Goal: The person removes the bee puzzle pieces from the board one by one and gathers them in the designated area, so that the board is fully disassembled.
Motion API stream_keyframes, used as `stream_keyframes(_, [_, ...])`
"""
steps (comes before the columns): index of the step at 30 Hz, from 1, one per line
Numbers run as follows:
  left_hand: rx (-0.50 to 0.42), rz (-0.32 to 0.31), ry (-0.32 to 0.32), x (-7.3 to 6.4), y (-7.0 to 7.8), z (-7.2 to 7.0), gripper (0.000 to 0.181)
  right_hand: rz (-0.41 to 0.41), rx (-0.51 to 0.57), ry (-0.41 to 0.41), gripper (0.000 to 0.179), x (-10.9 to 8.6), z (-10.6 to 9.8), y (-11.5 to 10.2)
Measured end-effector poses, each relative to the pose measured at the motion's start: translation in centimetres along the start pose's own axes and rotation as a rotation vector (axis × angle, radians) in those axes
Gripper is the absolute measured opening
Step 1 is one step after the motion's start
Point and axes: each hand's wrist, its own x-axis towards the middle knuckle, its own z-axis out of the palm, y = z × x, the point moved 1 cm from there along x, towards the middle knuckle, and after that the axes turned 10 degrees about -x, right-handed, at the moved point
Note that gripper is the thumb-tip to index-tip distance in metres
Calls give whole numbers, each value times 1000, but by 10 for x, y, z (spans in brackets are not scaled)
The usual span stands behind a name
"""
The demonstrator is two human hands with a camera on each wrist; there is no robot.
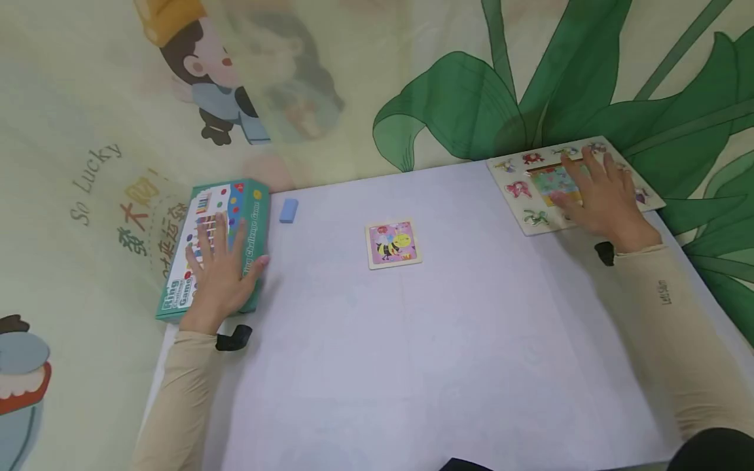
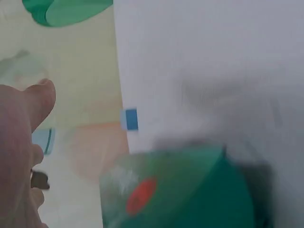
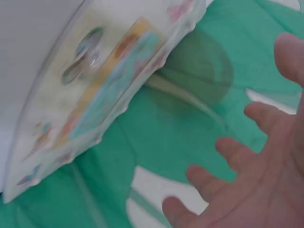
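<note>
My left hand (image 1: pixel 220 278) is spread over a teal and white game box (image 1: pixel 257 226) at the table's left side. In the left wrist view, the thumb and fingers (image 2: pixel 42 102) look apart from the box (image 2: pixel 190 190). Over a cream picture board (image 1: pixel 520 208) at the far right, my right hand (image 1: pixel 607 199) has its fingers extended and holds nothing. That board (image 3: pixel 52 102) shows small animal figures around a coloured middle panel, and a gap separates it from the hand (image 3: pixel 251 175) in the right wrist view.
A small square bee puzzle (image 1: pixel 393 243) lies near the middle of the white table (image 1: pixel 412 353). Beside the box is a small blue block (image 1: pixel 288 210). A printed curtain (image 1: pixel 330 150) borders the back and left of the table.
</note>
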Motion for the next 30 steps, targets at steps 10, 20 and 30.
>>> stream_keyframes(10, [-90,209,-179,19,62,70,77,-231,30,-53,62,47,31,-98])
stream_keyframes(20, [-151,310,-385,18,126,121,71,-444,94,-78,37,75,61,-199])
stream_keyframes(30, [-83,341,-472,17,149,142,84,-510,174,-135,28,91,71,-255])
